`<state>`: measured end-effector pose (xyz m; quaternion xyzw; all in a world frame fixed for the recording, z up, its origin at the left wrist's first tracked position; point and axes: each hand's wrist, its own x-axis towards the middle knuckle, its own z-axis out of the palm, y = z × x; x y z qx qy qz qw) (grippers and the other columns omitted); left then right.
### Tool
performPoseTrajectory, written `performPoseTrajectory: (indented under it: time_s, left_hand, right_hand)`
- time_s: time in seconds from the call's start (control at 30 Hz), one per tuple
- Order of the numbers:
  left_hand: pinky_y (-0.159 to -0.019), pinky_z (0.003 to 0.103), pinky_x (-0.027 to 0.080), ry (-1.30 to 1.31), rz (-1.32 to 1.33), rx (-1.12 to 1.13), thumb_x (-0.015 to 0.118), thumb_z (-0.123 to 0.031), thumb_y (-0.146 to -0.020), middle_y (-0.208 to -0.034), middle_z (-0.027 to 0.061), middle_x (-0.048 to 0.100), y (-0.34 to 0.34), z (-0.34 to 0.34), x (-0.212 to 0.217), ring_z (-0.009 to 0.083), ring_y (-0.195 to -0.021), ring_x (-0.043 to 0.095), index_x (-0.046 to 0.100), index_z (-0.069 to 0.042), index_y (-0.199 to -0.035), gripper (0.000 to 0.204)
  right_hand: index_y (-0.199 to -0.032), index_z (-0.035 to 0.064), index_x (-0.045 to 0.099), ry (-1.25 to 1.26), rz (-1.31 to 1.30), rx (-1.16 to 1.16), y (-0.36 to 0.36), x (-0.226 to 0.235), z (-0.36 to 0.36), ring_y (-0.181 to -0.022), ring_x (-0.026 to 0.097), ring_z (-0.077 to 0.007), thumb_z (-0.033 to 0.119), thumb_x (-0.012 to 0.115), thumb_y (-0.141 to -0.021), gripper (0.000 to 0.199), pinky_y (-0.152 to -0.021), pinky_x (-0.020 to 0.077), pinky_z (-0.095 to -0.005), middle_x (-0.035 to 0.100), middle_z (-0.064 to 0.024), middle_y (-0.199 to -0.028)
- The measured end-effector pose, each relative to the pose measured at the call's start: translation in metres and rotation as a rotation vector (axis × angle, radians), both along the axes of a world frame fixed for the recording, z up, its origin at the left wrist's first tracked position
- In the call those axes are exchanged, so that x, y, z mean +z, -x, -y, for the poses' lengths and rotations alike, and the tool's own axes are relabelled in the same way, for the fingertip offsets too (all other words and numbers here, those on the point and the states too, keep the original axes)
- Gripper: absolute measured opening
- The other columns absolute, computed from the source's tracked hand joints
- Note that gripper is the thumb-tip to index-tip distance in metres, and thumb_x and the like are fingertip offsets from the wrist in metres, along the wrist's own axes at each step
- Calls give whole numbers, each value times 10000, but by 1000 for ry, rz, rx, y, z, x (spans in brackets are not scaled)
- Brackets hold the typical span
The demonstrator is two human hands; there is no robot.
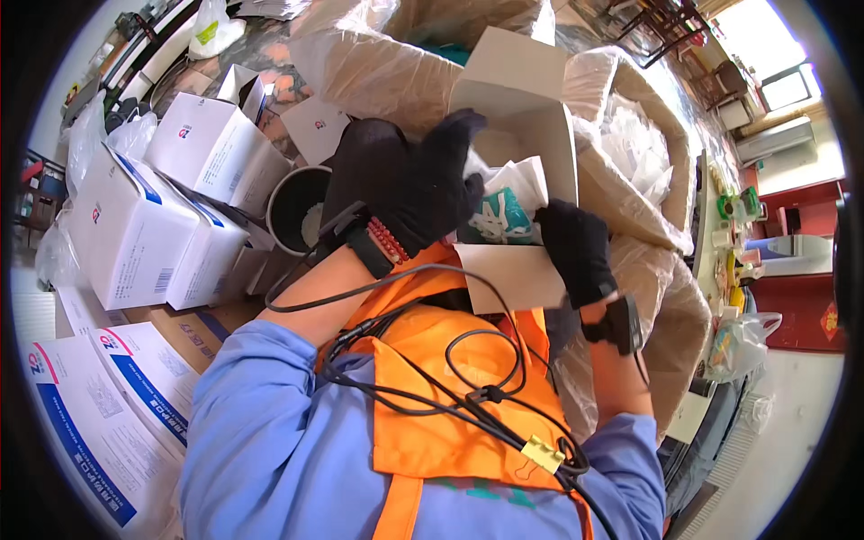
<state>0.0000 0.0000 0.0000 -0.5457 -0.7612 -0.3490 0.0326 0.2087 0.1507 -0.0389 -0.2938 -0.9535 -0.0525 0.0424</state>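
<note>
In front of my chest stands an open white carton (529,121), its far flap raised and its near flap (511,277) folded toward me. Inside it lie teal-and-white packets (508,214). My left hand (430,184), in a black glove, is over the carton's left side, fingers and thumb apart. Something white shows between them; whether it is touched is unclear. On the right, my black-gloved right hand (576,247) closes on the carton's right wall, fingertips bent inside beside the packets. A dark cloth-like shape (364,162) lies left of my left hand, probably my knee.
White printed cartons (130,229) are stacked to my left, beside a dark round bin (297,209). Large plastic-lined boxes (630,153) stand ahead and to the right, one holding clear wrappings. Black cables (432,382) loop over my orange apron, held by a yellow clip (542,454).
</note>
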Motion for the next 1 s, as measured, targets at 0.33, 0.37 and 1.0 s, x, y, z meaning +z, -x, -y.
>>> performPoseTrajectory:
  time_s: [0.33,0.37,1.0]
  left_hand:
    - [-926,410,475,151,360,-480,751,-228,-749,-1281,222,527,-8,-77,-75,367,-1092,588,383,-88,-1364,730]
    - [-926,410,475,155,361,-475,751,-228,-749,-1281,222,527,-11,-74,-77,367,-1092,588,383,-88,-1364,730]
    - [-919,429,458,-618,302,264,657,-167,-849,-1117,232,588,8,-32,-66,383,-1017,591,490,-10,-1194,414]
  right_hand:
    - [-898,84,656,226,-157,7,13,28,26,-751,651,-360,325,641,-833,250,-647,511,-440,655,-163,-782]
    - [-919,76,656,236,-154,23,16,33,32,-778,649,-369,362,657,-824,301,-669,508,-444,654,-176,-789]
    - [-857,81,699,198,-345,-206,-9,30,4,-739,656,-357,397,545,-923,358,-605,490,-415,664,-164,-741]
